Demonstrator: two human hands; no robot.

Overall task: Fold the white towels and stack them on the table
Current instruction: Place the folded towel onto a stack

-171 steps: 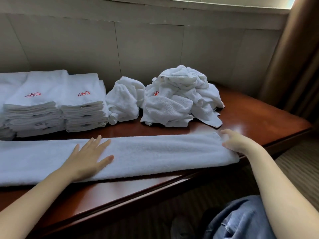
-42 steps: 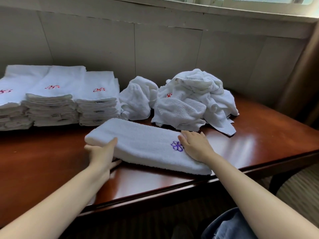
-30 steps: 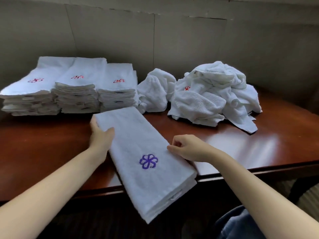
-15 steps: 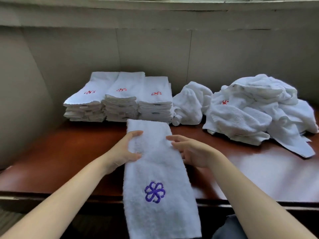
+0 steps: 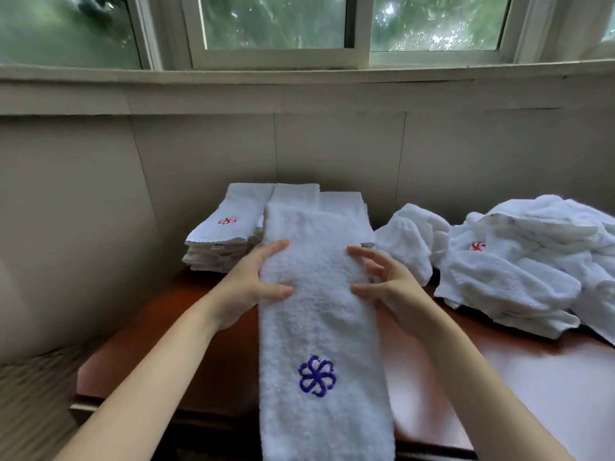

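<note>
White terry towel with purple flower embroidery [image 5: 319, 314], folded, is held over the brown wooden table [image 5: 499, 377], its far end at the folded towel stacks [image 5: 223, 237]. Left hand [image 5: 253, 281] and right hand [image 5: 386, 284] clasp its side edges. Likely soft, light, floppy: best gripped mid-length, both sides.

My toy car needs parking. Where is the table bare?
The table is bare at front right, between the held towel and the crumpled pile, and in a strip left of the towel, before the folded stacks. The back is crowded.

White towel [image 5: 319, 294], purple flower; reddish-brown table [image 5: 532, 377]
</note>
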